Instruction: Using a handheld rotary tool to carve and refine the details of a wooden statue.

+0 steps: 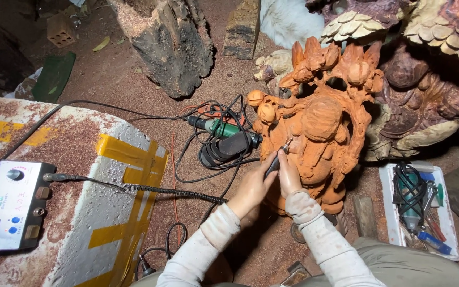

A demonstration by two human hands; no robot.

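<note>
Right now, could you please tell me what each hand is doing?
Left hand: closed around the handheld carving tool, whose tip meets the orange wood carving.
Right hand: fingers curled beside the tool, steadying it next to the carving.

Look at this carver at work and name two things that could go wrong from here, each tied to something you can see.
1. Both hands, left and right, crowd the handpiece close to its tip on the orange wood carving; a slip might nick a finger or gouge the detail.
2. The coiled cable and loose cords lie across the dusty floor near the person's arms; a snag could jerk the tool or drag the control box.
</note>
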